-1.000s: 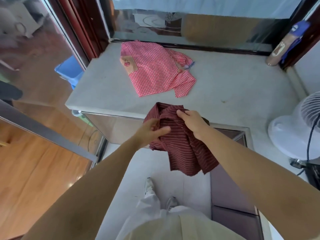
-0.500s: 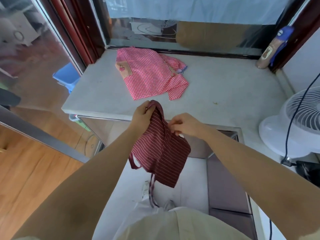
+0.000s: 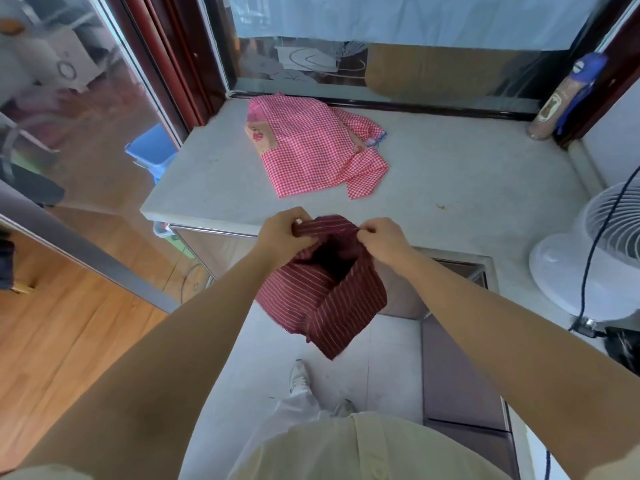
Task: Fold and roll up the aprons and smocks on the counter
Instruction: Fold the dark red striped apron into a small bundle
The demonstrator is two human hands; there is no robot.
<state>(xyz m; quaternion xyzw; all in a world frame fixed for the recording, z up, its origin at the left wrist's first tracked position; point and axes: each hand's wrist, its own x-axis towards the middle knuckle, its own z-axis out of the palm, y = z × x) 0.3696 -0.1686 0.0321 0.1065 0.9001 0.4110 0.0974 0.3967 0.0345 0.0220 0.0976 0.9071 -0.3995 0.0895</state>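
A dark red apron with thin white stripes point(image 3: 332, 299) hangs in the air just in front of the counter's near edge. My left hand point(image 3: 285, 235) grips its top edge on the left, and my right hand point(image 3: 379, 237) pinches the same edge on the right, so the cloth opens between them and droops below. A red-and-white checked smock point(image 3: 311, 150) with a patterned pocket lies flat on the grey stone counter point(image 3: 467, 188), toward the back left.
A white fan point(image 3: 595, 258) with a dark cord stands at the counter's right. A rolled brown-and-blue item point(image 3: 564, 98) leans in the back right corner. Glass panels rise behind and to the left. A blue bin point(image 3: 152, 150) sits beyond the left glass.
Both hands have shifted to the striped apron's top edge and drawn apart, spreading the bunched cloth open. The apron now sits higher, near the counter's edge.
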